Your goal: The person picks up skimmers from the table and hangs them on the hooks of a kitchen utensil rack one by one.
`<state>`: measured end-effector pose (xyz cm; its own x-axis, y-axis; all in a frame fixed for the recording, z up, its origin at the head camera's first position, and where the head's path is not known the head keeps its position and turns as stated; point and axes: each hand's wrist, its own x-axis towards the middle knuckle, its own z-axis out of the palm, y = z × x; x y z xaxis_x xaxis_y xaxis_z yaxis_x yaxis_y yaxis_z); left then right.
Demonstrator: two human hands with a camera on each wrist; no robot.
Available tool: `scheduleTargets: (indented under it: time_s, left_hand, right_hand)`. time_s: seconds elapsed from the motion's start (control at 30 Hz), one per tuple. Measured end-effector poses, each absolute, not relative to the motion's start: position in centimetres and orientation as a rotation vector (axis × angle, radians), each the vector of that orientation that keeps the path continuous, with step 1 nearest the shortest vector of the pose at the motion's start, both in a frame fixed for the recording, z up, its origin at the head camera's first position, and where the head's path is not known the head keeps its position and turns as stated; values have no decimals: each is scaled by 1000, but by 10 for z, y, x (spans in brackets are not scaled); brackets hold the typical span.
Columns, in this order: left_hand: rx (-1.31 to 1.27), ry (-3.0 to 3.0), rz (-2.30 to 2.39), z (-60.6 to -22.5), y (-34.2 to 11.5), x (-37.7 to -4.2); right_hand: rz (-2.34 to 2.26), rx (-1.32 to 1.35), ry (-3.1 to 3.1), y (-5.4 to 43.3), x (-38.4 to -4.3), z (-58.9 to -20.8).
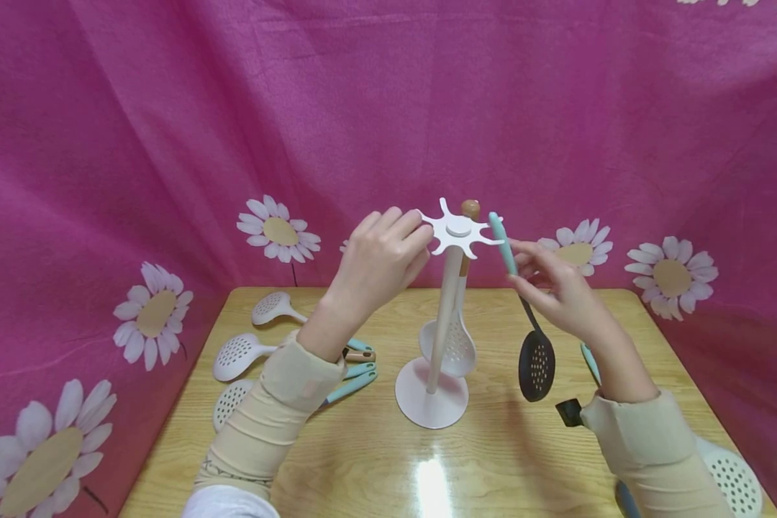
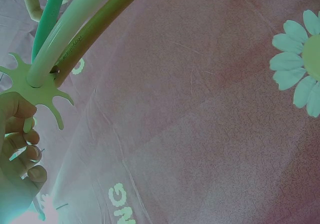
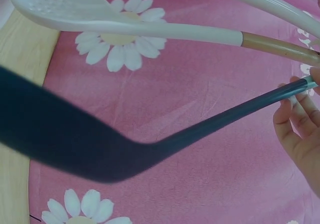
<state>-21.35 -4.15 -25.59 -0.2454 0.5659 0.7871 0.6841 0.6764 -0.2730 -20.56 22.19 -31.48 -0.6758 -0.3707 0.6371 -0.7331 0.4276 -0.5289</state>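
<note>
A white utensil stand rises from a round base, with a ring of curved hooks at its top. My left hand grips one of those hooks on the left side; in the left wrist view the thumb and fingers close round it. My right hand pinches the teal handle of a black slotted spoon low down, near the black shaft. The spoon hangs bowl down above the table, its handle top overlapping the right-hand hooks. Behind the pole hangs a white slotted spoon with a brown handle.
Several white skimmers lie at the left of the wooden table, their teal and brown handles pointing right. Another white perforated utensil lies at the right, partly under my forearm. A pink flowered cloth hangs behind.
</note>
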Motion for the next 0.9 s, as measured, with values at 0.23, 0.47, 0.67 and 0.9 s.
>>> scheduleTargets:
  time_s: [0.23, 0.47, 0.67, 0.9]
  left_hand:
    - [-975, -1933, -149, -256, -42, -214]
    - [-973, -1933, -150, -256, -42, -214]
    - [-972, -1934, -151, -255, -42, -213]
    - [-974, -1935, -153, -255, -42, -213]
  right_hand:
    - [1185, 1003, -2196, 217, -210, -323]
    - [1260, 992, -2164, 209, -212, -329]
    - [1289, 977, -2118, 203, -214, -333]
    - [1309, 965, -2113, 200, -212, -333]
